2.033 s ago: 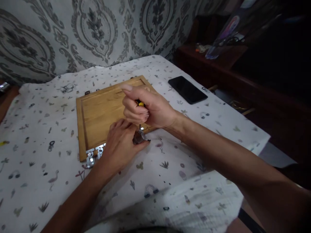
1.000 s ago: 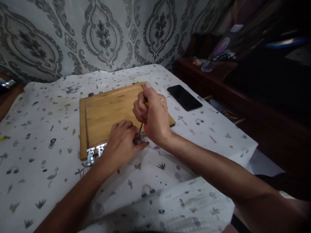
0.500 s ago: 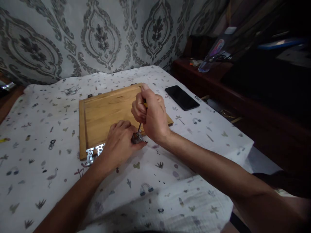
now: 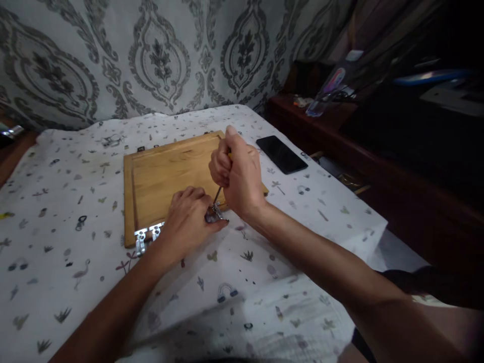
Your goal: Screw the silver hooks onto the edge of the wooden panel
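A wooden panel [image 4: 172, 171] with a raised frame lies flat on the cloth. My right hand [image 4: 242, 176] is wrapped round a screwdriver [image 4: 218, 193]; a bit of yellow handle shows at the fist, and the thin shaft slants down to a metal hinge [image 4: 216, 212] on the panel's near edge. My left hand [image 4: 189, 217] is closed on that hinge, thumb on the near side and fingers over the wood. Left of this hand, another hinge [image 4: 140, 242] sits at the panel's near left corner. The screwdriver's tip is too small to make out.
A black phone [image 4: 282, 154] lies on the patterned cloth [image 4: 249, 297] right of the panel. Beyond the table's right edge, a dark red surface [image 4: 291, 103] holds a clear bottle [image 4: 327, 91] and cables. A patterned curtain or wall covering [image 4: 204, 55] stands behind.
My right fist has shifted slightly right and turned a little, and the screwdriver shaft leans more. My left hand stays on the hinge; the camera view has moved slightly.
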Available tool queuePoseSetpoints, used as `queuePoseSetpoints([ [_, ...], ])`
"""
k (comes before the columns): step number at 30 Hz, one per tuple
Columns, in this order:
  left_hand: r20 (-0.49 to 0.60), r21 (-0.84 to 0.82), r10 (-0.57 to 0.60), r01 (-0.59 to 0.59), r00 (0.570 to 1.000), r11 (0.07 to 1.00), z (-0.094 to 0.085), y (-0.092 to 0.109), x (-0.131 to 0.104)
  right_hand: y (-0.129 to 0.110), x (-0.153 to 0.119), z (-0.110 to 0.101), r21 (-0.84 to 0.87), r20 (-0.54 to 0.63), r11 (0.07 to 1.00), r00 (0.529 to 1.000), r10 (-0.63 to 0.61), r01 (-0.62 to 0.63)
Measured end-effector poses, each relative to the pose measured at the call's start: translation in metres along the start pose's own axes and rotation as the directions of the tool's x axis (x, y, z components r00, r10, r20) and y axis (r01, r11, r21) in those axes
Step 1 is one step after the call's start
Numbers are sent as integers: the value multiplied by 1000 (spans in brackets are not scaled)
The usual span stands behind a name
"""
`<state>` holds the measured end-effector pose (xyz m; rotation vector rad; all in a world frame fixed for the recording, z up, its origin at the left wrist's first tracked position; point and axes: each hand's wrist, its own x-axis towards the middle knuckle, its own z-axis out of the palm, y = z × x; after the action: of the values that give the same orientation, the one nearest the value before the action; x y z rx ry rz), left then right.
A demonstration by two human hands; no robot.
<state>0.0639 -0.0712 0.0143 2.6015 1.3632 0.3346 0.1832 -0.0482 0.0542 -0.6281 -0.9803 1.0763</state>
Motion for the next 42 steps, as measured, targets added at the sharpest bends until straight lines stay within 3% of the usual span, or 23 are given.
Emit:
queuePoseSetpoints([
  [7,-24,9,16,-16,1000,1000,0,0,-1,-19,6,-10,108,2,992,998,-62,61],
  [13,-8,-9,-7,7,1000,1000,-1,2,1,-7,1,-14,80,69,997,998,2,-8],
  [21,20,-13,-18,19,1000,1000,-4,2,1,-2,-2,-11,73,41,996,998,45,-48],
  [31,11,-18,-12,12,1000,1000,-1,1,1,2,-6,-8,28,42,999,999,20,-21],
  [38,-29,-76,-2,0,1000,997,2,-1,-3,5,-19,2,-91,-58,995,998,-33,28],
  [42,-27,-31,-3,2,1000,1000,0,0,-2,1,-12,-2,-50,-4,999,1000,-11,11],
])
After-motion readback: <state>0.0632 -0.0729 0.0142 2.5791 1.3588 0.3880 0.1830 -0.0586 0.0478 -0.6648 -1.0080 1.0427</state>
